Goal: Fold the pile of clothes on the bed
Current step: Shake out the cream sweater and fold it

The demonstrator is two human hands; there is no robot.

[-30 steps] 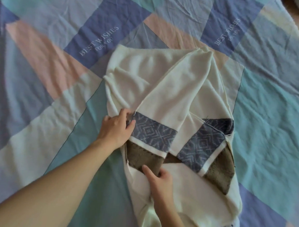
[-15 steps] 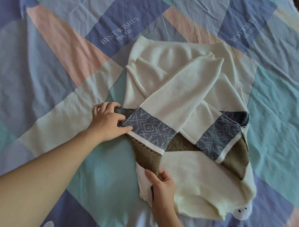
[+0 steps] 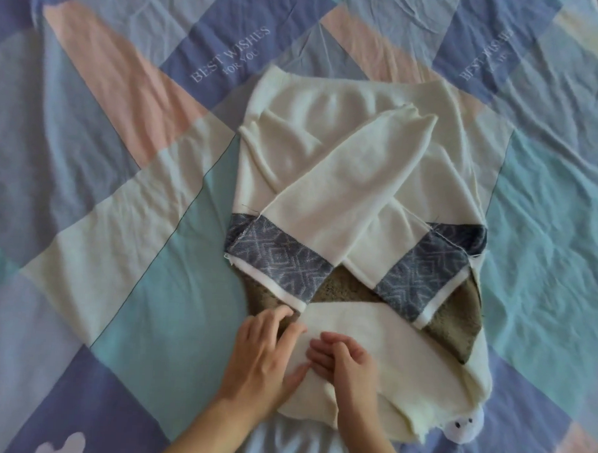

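Sweater (image 3: 330,179), cream knit with blue patterned bands and a brown strip, lies flat on a patchwork bedspread (image 3: 119,218), a little right of centre in the single head view. Both sleeves are folded inward and cross over the body in an X, their cuffs pointing to the far side. The garment's long axis runs from near to far, with its near cream edge closest to the person.

Both hands rest on that near edge, side by side and almost touching. Left hand (image 3: 264,358) lies on the near left corner, fingers spread and nearly straight, their tips pressing the knit just below the left blue band (image 3: 279,259). Right hand (image 3: 343,361) sits just right of it, fingers loosely bent on the cream fabric; whether they pinch a fold cannot be told. The rest of the sweater stretches away from the fingers toward the far side, so a fold would likely carry this near edge forward over the crossed sleeves. Neither hand is clearly nearer.

Half a second ago the left hand was gripping the left blue band higher up; it has since dropped to the near edge beside the right hand, which has turned to lie flat.

A small white cartoon figure (image 3: 463,427) printed on the bedspread shows at the sweater's near right corner.
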